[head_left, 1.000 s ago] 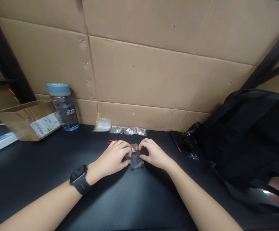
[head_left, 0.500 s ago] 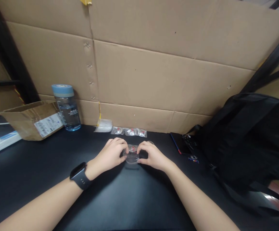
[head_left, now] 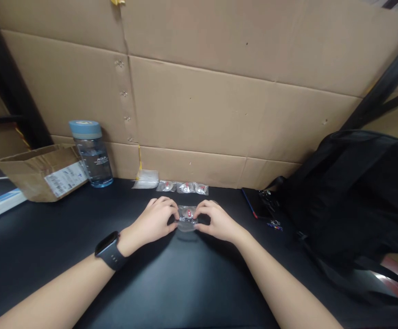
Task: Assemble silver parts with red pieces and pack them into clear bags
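Note:
My left hand (head_left: 154, 221) and my right hand (head_left: 215, 220) meet over the middle of a black table (head_left: 185, 283). Between their fingertips they pinch a small clear plastic packet (head_left: 186, 215) with a red and white piece inside, the left hand on its left edge and the right hand on its right edge. A black watch (head_left: 109, 251) sits on my left wrist. Three similar small packets (head_left: 186, 187) lie in a row behind the hands, against the cardboard wall, next to a bunch of clear bags (head_left: 146, 178).
A blue-capped water bottle (head_left: 91, 153) and a brown cardboard box (head_left: 43, 171) stand at the back left. A black backpack (head_left: 360, 192) fills the right side, with a dark phone (head_left: 255, 208) and keys (head_left: 275, 224) beside it. A cardboard wall (head_left: 219, 105) closes the back.
Both hands have stayed together on the packet. The dark piece seen under it a second ago is out of sight, and the packet now lies flatter between the fingertips.

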Action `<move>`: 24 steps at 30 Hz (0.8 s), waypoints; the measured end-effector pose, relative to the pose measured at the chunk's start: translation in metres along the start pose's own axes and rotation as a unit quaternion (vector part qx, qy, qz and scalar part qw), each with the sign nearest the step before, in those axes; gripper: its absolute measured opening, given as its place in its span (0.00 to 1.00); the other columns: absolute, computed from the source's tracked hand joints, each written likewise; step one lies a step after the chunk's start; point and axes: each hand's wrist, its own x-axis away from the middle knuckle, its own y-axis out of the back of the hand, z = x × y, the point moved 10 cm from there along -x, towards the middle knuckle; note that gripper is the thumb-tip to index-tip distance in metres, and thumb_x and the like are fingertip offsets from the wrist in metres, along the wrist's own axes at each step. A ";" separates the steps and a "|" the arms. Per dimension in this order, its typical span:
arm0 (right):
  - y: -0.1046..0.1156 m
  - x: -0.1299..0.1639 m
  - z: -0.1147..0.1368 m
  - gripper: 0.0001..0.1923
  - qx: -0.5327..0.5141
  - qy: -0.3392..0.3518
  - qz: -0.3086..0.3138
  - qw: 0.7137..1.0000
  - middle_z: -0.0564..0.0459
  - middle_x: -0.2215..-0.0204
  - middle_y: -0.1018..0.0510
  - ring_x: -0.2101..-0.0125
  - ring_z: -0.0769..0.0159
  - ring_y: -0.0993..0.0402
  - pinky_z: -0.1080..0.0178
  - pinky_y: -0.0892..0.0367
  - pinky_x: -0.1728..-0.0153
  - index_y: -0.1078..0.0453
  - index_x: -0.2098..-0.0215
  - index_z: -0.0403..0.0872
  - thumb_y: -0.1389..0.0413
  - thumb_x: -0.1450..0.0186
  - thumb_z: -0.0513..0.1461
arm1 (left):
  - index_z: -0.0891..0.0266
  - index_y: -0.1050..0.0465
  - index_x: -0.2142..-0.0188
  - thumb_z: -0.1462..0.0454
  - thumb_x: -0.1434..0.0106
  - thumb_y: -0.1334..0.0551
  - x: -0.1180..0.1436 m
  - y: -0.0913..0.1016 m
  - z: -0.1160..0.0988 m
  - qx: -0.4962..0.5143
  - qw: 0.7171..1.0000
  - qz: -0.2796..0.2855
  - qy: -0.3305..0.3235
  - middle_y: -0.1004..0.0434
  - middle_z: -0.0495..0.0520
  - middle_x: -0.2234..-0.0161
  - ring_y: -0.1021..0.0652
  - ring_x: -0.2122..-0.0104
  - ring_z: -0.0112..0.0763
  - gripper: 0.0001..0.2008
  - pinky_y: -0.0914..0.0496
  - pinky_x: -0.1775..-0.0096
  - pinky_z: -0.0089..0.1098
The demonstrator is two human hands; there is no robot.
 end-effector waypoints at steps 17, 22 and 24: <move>0.026 -0.001 0.008 0.04 -0.014 0.000 -0.135 0.991 0.53 0.65 0.30 0.66 0.65 0.33 0.64 0.35 0.62 0.33 0.66 0.48 0.42 0.34 0.38 | 0.59 0.34 0.62 0.59 0.35 0.39 -0.001 0.018 0.000 -0.029 0.995 -0.074 0.067 0.26 0.53 0.64 0.28 0.61 0.40 0.07 0.38 0.60 0.37; 0.007 -0.001 0.012 0.06 0.021 0.020 -0.048 0.998 0.51 0.57 0.27 0.56 0.61 0.31 0.58 0.35 0.51 0.24 0.58 0.51 0.41 0.33 0.38 | 0.59 0.34 0.56 0.65 0.36 0.39 -0.003 0.017 -0.010 -0.051 0.992 -0.108 0.033 0.26 0.55 0.56 0.29 0.53 0.44 0.09 0.38 0.55 0.40; 0.002 -0.001 0.006 0.09 0.040 0.006 -0.037 0.998 0.50 0.55 0.26 0.54 0.60 0.31 0.57 0.35 0.50 0.24 0.54 0.52 0.42 0.33 0.38 | 0.58 0.32 0.55 0.67 0.35 0.40 -0.004 0.013 -0.016 -0.067 0.993 -0.101 0.006 0.26 0.56 0.53 0.30 0.49 0.45 0.09 0.39 0.53 0.41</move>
